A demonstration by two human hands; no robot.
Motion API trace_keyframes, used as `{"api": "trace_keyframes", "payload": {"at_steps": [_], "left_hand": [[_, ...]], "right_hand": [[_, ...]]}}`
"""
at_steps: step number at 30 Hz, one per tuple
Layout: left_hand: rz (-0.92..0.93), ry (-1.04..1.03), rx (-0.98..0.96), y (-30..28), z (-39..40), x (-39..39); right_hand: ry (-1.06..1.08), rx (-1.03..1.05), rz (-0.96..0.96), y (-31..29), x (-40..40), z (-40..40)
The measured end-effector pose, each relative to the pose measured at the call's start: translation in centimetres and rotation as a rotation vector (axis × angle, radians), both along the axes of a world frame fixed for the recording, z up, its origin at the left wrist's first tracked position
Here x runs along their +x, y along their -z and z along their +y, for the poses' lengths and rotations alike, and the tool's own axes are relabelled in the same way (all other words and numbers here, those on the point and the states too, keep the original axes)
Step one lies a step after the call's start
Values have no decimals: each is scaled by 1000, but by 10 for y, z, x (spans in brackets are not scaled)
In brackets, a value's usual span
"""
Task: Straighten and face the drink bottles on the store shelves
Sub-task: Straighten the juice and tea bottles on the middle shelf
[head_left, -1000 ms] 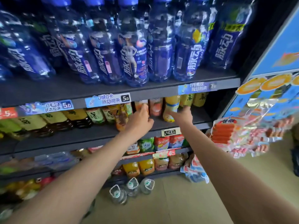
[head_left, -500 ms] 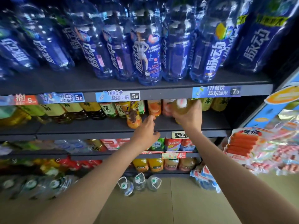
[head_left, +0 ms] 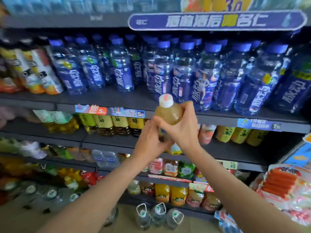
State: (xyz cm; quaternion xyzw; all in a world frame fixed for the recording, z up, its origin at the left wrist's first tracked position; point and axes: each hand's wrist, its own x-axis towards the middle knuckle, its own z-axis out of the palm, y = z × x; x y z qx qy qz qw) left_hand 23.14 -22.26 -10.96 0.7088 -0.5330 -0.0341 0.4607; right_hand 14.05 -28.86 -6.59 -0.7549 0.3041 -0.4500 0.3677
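Amber juice in a small clear plastic bottle with a white cap [head_left: 168, 113] is held off the dark shelf [head_left: 223, 149], in front of its front edge. It is clasped by both the left hand [head_left: 150, 142] and right hand [head_left: 184, 130], each grip wrapped round it. A slip could be caused while it is turned, and neighbouring bottles could be knocked on its return.
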Motion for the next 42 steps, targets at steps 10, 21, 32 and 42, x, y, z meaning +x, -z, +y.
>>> {"api": "trace_keyframes", "payload": {"at_steps": [10,21,32,42], "left_hand": [[207,-336,-372,-104,181,175],[717,-922,-653,-102,410,388],[679,-1083,-476,-57,541,636],[694,-1180,-489,-77,639,882]], "right_hand": [[-486,-242,45,-114,190,157],[-715,-231,372,-106,431,317],[-860,-178,366,-74,717,402],[-1252,-242,644,-78,978,538]]}}
